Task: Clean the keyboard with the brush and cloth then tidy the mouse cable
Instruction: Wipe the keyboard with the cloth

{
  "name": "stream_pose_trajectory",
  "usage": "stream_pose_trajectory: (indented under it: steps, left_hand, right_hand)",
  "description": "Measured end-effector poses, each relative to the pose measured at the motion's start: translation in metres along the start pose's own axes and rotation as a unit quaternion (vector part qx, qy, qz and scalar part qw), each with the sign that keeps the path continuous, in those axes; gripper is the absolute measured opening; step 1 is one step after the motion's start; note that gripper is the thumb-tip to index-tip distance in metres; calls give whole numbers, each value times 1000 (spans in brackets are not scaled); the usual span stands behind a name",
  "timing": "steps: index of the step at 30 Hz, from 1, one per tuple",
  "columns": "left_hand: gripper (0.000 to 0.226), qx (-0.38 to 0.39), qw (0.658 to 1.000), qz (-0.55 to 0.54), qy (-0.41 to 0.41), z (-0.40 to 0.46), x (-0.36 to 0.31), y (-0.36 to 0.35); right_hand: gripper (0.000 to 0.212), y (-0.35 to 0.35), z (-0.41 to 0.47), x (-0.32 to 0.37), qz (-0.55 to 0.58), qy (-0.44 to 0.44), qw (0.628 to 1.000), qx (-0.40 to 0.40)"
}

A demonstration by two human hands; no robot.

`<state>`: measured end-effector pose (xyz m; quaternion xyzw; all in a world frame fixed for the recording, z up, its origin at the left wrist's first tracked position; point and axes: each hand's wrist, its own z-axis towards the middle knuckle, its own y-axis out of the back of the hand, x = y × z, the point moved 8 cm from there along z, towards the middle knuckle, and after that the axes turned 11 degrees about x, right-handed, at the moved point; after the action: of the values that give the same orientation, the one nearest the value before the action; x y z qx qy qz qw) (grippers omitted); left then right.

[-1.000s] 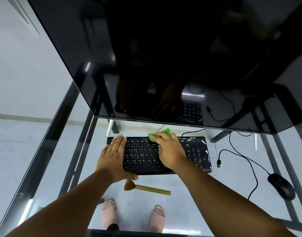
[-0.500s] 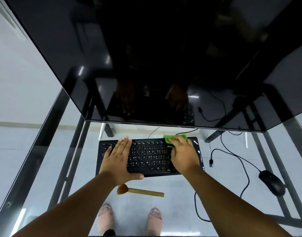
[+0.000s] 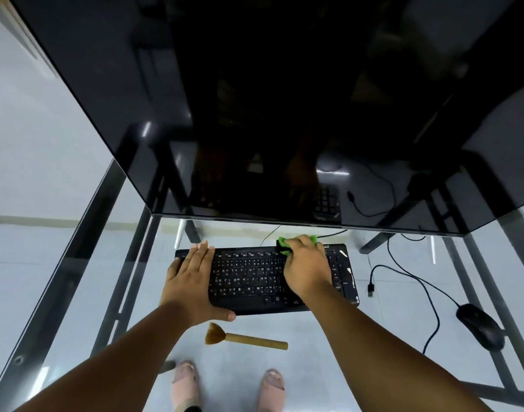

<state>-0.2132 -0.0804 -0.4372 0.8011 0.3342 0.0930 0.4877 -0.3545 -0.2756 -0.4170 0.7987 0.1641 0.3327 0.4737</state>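
A black keyboard [image 3: 249, 278] lies on a glass desk below the monitor. My left hand [image 3: 192, 278] rests flat on its left end, fingers straight, thumb at the front edge. My right hand [image 3: 307, 269] presses a green cloth [image 3: 283, 243] onto the upper right part of the keys, fingers curled over it; most of the cloth is hidden under the hand. A wooden-handled brush [image 3: 243, 339] lies on the glass just in front of the keyboard. The black mouse [image 3: 480, 325] sits at the right, its cable [image 3: 427, 281] looping loose to a free USB plug [image 3: 370, 288].
A large dark monitor [image 3: 269, 114] overhangs the back of the desk, close above the keyboard's rear edge. The glass desk top [image 3: 76, 278] has dark metal frame bars beneath. My feet in sandals show through the glass.
My right hand has slid the cloth rightward along the top rows, from the keyboard's middle to its right part. My left hand stayed on the left end. The view shifted slightly.
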Motion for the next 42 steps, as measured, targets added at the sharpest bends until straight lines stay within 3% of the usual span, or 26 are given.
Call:
stream_pose_trajectory:
  steps: [4, 8, 14, 17, 21, 26, 32, 39, 42]
  left_hand:
    - [147, 13, 1000, -3, 12, -4, 14, -1]
    - [149, 10, 1000, 3, 27, -5, 16, -1]
    - [150, 18, 999, -16, 22, -6, 18, -1]
    - [150, 12, 1000, -20, 20, -6, 19, 0]
    - [150, 7, 1000, -18, 18, -6, 19, 0]
    - [150, 15, 1000, -19, 17, -5, 19, -1]
    - [150, 23, 999, -10, 25, -6, 19, -1]
    - [148, 16, 1000, -7, 25, -5, 11, 2]
    - [144, -9, 1000, -19, -10, -2, -8, 4]
  right_hand:
    - [61, -21, 4, 46, 14, 49, 996, 76]
    - [68, -30, -6, 69, -16, 130, 987, 95]
    - [68, -23, 6, 43, -17, 30, 997, 74]
    - [82, -32, 3, 71, -23, 63, 991, 113]
    - [80, -33, -7, 74, -54, 123, 983, 129]
    - [77, -28, 2, 67, -63, 56, 991, 107]
    - [84, -35, -9, 81, -89, 140, 979, 115]
    - [62, -6, -16, 2, -18, -4, 1000, -10]
    - [60, -5, -18, -9, -27, 7, 999, -16]
